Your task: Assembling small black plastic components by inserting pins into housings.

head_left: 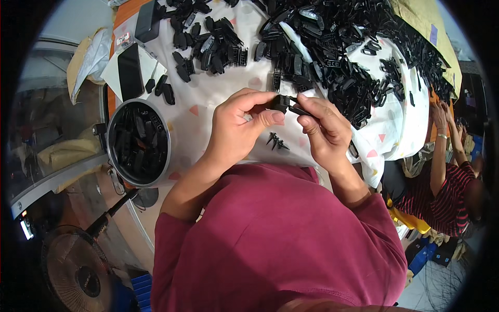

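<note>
Above the near part of the table, my left hand [245, 117] pinches a small black plastic piece [282, 103] between thumb and fingers. My right hand [328, 127] grips a slim black plastic part [298, 109] close against it; whether the two are joined I cannot tell. Fingers cover much of both. Below the hands, a few tiny black pronged pieces [277, 141] lie on the white patterned cloth [195, 136]. Beyond them spreads a heap of black plastic parts [299, 67], some oblong and smooth, some with ribbed frames.
At the left stands a round metal bowl [167, 151] holding similar black parts. Behind it lies a dark phone [130, 73] on white paper, near a black box [148, 22]. A fan [78, 270] is at lower left. Another person in a striped shirt [434, 200] works at the right.
</note>
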Motion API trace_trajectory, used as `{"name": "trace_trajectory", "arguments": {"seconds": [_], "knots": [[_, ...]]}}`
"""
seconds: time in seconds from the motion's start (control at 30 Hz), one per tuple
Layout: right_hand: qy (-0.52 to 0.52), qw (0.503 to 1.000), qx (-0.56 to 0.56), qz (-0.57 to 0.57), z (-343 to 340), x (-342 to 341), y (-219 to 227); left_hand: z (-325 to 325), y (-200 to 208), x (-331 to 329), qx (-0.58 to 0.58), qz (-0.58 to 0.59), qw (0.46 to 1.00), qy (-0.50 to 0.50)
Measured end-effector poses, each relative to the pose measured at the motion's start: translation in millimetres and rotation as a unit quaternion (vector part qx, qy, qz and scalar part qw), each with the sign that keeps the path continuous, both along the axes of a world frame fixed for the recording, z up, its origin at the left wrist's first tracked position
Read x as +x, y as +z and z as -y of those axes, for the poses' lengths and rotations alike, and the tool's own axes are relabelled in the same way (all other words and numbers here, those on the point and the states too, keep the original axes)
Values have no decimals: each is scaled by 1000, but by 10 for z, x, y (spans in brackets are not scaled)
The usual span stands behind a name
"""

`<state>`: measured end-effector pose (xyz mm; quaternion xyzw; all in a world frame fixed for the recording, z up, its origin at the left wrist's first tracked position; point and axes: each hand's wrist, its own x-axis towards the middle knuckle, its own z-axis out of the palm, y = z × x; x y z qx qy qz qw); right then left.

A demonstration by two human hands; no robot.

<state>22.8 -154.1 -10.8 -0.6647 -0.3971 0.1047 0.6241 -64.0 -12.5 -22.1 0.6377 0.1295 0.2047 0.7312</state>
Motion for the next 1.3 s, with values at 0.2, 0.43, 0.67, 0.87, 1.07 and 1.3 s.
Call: {"name": "trace_trajectory", "arguments": {"seconds": [0.2,0.43,0.67,0.87,1.07,1.3], "knots": [[50,986,-86,132,29,151,19,-189,41,-33,417,37,908,-5],[-36,964,-67,257,-135,-26,-98,72,-207,-58,-194,-5,980,-42],[2,953,-97,-288,-117,-177,-193,37,-257,-129,-242,-31,969,-37],[67,945,-127,-293,-226,-170,-293,-252,-181,-229,-10,-79,994,77],[-55,964,-238,-107,210,5,-328,-1105,-142,-188,592,-476,613,216],[-161,822,-528,136,884,-54,-397,-1135,-234,-62,557,-542,623,91]]}}
